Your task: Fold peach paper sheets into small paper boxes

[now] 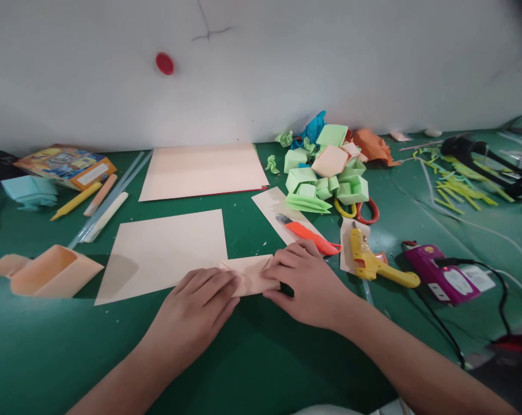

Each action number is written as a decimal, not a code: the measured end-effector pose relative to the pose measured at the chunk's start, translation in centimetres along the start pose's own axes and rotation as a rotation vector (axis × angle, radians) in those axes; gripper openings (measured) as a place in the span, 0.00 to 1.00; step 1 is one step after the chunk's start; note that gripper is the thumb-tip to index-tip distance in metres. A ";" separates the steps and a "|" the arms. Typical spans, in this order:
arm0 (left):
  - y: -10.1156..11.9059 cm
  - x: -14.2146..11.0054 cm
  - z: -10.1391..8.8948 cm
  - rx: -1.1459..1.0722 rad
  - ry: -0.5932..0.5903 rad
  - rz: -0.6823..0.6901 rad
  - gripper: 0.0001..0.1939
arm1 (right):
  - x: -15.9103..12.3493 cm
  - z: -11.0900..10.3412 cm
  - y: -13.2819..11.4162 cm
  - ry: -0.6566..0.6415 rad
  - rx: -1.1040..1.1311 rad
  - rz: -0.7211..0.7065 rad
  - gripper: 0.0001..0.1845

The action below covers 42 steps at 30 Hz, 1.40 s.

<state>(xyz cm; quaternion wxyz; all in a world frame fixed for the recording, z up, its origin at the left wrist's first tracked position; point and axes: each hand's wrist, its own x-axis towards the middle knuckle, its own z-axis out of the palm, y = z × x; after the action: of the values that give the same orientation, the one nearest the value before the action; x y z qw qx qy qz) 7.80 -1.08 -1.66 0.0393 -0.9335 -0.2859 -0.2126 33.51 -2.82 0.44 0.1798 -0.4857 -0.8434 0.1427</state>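
A small folded piece of peach paper [252, 276] lies on the green table between my two hands. My left hand [203, 300] is closed on its left end, fingers pressed together over the paper. At the other end, my right hand [302, 282] pinches the paper between thumb and fingers. Just behind my left hand lies a flat peach sheet [170, 242]. An orange box cutter [308, 235] rests on a paper strip [272, 207] beyond my right hand. Off to the left sits a folded peach paper box [56, 271].
Peach sheets [204, 170] lie by the wall. Folded green paper boxes [302, 176] are heaped at the back, with scissors [367, 211] beside them. A yellow glue gun [369, 259] and a purple power strip [442, 274] with cables stand right. Markers [76, 200] and glue sticks [109, 199] lie left.
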 end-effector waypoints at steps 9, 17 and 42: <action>0.8 -0.6 -0.3 0.055 -0.012 0.067 0.20 | -0.4 0.3 -0.6 0.015 -0.083 0.014 0.04; 1.7 -1.5 0.2 0.175 -0.069 0.036 0.29 | -0.7 0.6 -0.7 0.037 -0.083 -0.107 0.10; 3.6 -2.3 -0.2 0.037 -0.269 -0.054 0.42 | -0.6 0.2 -1.0 -0.087 -0.048 0.025 0.20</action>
<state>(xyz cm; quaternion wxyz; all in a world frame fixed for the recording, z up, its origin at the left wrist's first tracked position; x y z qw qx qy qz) 7.97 -5.32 -2.29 0.0120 -0.9447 -0.3176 -0.0812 32.92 -3.90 0.57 0.1295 -0.4940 -0.8474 0.1455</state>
